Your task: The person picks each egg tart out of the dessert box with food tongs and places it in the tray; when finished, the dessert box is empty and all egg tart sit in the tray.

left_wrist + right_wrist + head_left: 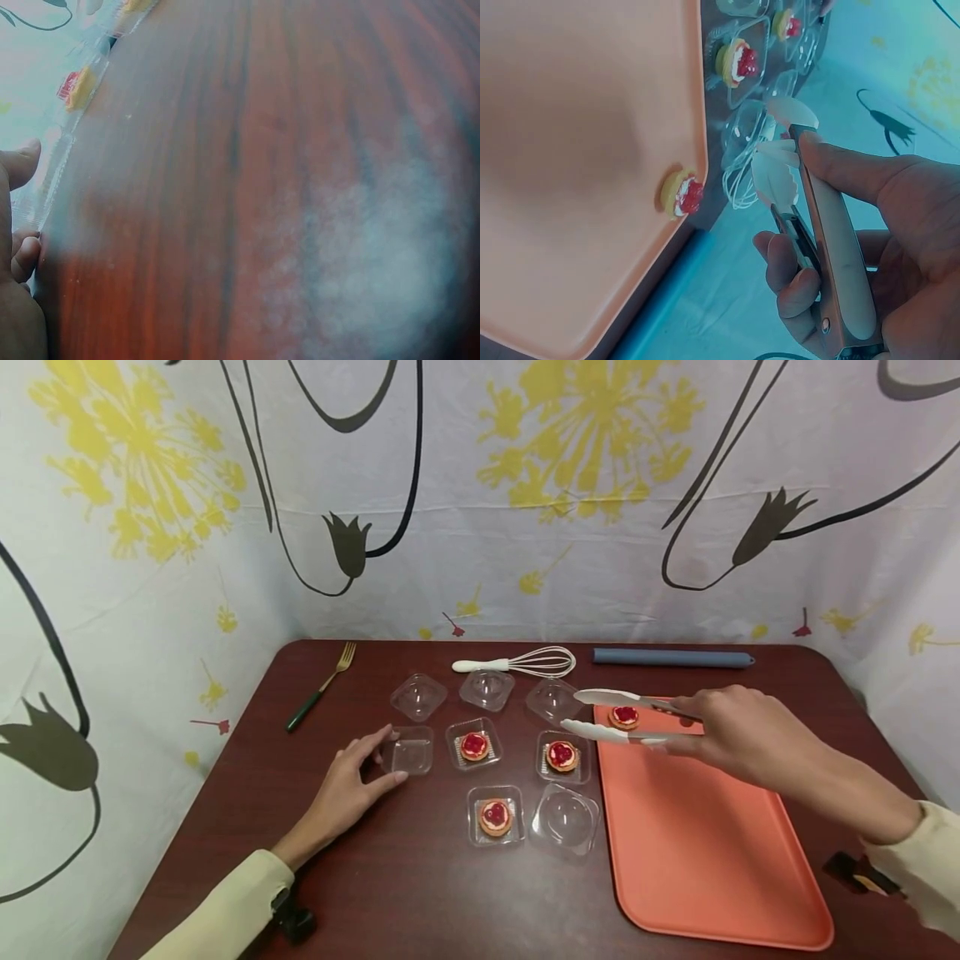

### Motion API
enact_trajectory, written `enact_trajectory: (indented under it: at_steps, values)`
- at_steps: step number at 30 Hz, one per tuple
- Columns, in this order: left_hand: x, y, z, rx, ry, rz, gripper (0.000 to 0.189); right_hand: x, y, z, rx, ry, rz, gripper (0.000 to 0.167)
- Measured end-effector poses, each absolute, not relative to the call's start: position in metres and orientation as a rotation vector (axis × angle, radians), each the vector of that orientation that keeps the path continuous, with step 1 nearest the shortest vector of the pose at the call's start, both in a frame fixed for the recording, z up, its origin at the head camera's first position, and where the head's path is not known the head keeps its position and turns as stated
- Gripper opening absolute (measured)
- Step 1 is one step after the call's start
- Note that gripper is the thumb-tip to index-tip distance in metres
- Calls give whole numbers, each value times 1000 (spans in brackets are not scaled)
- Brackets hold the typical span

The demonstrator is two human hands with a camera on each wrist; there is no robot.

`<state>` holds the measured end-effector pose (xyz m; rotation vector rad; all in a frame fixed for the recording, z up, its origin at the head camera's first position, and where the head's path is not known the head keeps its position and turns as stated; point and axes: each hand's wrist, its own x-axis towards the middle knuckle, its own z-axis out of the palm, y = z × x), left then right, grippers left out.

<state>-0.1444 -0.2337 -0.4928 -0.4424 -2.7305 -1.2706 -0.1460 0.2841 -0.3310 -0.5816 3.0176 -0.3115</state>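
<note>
My right hand (750, 727) grips a pair of metal tongs (840, 255) with white tips. The tongs are spread apart with nothing between the tips, over the tray's far left corner. Just behind them a small tart (624, 717) with red topping sits on the orange tray (697, 843). My left hand (348, 789) holds a bare clear plastic container (414, 752) on the table, thumb at its near edge and fingers at its far left corner. Three more containers each hold a red-topped tart: one (474, 747) in the middle, another (562, 757) beside the tray, a third (495, 817) nearer me.
Clear domed lids lie about: one (418, 697) at the left, one (487, 689) in the middle, one (551, 700) under the tong tips, and another (566, 820) in front. Along the back are a white whisk (517, 663) and a blue rod (672, 657). A green-handled fork (322, 687) lies left.
</note>
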Motion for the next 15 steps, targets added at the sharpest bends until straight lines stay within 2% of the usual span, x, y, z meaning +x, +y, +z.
enact_trajectory:
  at_steps: [15]
  values:
    - [-143,-232,-489,-403,-2759,-1268,82,-141,271,-328,-617,3029,-328,60]
